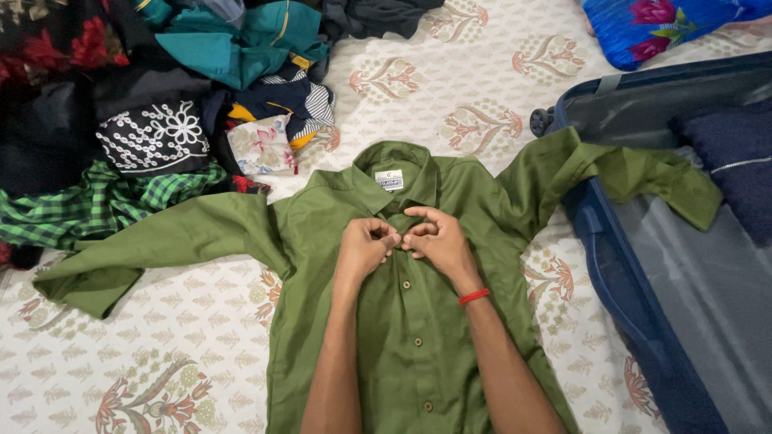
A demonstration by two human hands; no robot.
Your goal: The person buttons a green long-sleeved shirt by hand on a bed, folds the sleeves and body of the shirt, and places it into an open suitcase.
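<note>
I'm watching the green shirt (418,321) lying flat on the bedsheet (161,354), collar pointing away, its length running toward me. Both my left hand (364,247) and right hand (434,239) are pinching its placket just below the collar.

clothes pile (153,104) blocks left, open suitcase (643,321) right, bedsheet (434,88) free ahead

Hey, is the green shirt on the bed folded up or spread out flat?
Spread out. The green shirt lies face up on the bedsheet, both sleeves stretched sideways, while the left hand and right hand pinch its placket below the collar.
</note>
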